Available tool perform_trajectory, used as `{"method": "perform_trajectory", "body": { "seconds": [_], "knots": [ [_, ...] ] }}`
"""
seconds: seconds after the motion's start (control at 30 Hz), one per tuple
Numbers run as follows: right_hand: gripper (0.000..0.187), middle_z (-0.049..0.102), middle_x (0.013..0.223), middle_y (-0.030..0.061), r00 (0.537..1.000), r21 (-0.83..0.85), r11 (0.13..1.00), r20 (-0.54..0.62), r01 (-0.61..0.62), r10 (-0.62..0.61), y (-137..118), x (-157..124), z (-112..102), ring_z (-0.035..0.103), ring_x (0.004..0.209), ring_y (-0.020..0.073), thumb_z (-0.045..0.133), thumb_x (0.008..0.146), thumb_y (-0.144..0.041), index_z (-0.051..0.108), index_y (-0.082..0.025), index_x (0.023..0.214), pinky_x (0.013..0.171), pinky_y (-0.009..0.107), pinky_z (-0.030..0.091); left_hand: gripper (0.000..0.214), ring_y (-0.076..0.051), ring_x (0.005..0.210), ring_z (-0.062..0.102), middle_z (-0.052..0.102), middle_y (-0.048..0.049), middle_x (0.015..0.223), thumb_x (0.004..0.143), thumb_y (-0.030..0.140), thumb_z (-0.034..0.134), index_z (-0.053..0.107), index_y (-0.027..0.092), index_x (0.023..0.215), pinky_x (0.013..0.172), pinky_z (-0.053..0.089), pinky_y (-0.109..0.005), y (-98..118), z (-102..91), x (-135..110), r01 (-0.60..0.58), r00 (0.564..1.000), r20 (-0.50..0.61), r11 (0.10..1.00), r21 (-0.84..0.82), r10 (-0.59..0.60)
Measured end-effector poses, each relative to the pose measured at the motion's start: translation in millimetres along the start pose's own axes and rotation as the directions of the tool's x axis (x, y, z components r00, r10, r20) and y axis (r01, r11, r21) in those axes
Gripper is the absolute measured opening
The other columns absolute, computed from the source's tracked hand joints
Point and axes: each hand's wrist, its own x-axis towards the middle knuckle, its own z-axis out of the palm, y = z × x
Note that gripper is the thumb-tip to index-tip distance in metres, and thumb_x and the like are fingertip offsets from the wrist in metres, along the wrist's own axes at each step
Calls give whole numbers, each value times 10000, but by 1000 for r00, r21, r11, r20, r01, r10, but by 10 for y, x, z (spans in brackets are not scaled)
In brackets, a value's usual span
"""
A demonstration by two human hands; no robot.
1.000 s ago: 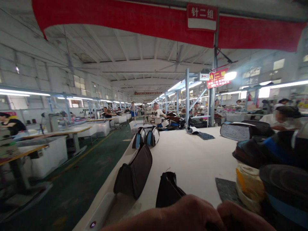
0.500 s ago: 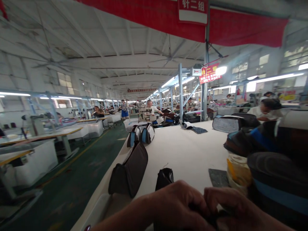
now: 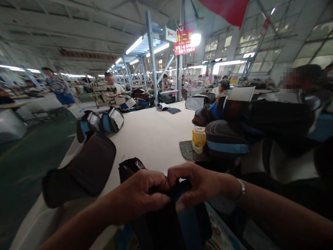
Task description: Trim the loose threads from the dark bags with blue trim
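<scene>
In the head view, a dark fabric piece with a blue panel (image 3: 191, 225) lies at the bottom middle, close to me. It looks like a sewn bag part. My left hand (image 3: 140, 194) is closed on its upper edge, thumb and fingers pinched together. Facing it, my right hand (image 3: 194, 185), a bracelet on the wrist, pinches the same edge with thumb and bent fingers. The fingertips of both hands nearly meet. A black fabric end (image 3: 131, 165) with a loose thread sticks up behind my left hand. The lower part of the piece falls in shadow.
Left on the white table (image 3: 145, 132) stand a dark folded fabric piece (image 3: 91, 166) and two blue-sided ones (image 3: 111, 119). At right are a yellowish roll (image 3: 199, 139), a grey scrap (image 3: 186, 150) and a blue-banded piece (image 3: 226, 139) by a pile. A person (image 3: 299, 83) is at far right.
The view has turned right and down, so the hands and the blue-panelled piece show more fully. Both hands keep pinching, close together. The table pieces appear shifted left.
</scene>
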Motion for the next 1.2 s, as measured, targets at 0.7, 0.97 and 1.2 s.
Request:
{"method": "perform_trajectory", "body": {
  "seconds": [0.7, 0.97, 1.2],
  "knots": [
    [287, 582, 760, -24, 991, 336, 936, -36, -106, 126, 151, -109, 196, 501, 686, 92, 804, 812, -328, 642, -119, 923, 690, 234, 467, 158, -160, 733, 488, 551, 22, 774, 862, 277, 534, 612, 178, 766, 645, 352, -268, -62, 183, -50, 66, 989, -141, 986, 152, -44],
    [171, 544, 690, -43, 956, -72, 997, -293, -25, 2, -10, -122, 335, 412, 601, 73, 735, 815, -249, 620, -130, 857, 563, 194, 370, 197, -138, 658, 487, 516, 34, 691, 871, 204, 465, 523, 192, 683, 616, 337, -269, -107, 286, -50, -81, 957, -245, 954, 288, 156],
    [69, 579, 691, -24, 875, -337, 939, -433, 67, -218, 67, -106, 482, 483, 588, 87, 649, 741, -108, 634, -160, 784, 556, 197, 364, 224, -138, 641, 450, 499, 29, 669, 857, 270, 497, 580, 171, 674, 584, 324, -256, -96, 274, -97, 13, 960, -277, 988, 156, 31]
  ]
}}
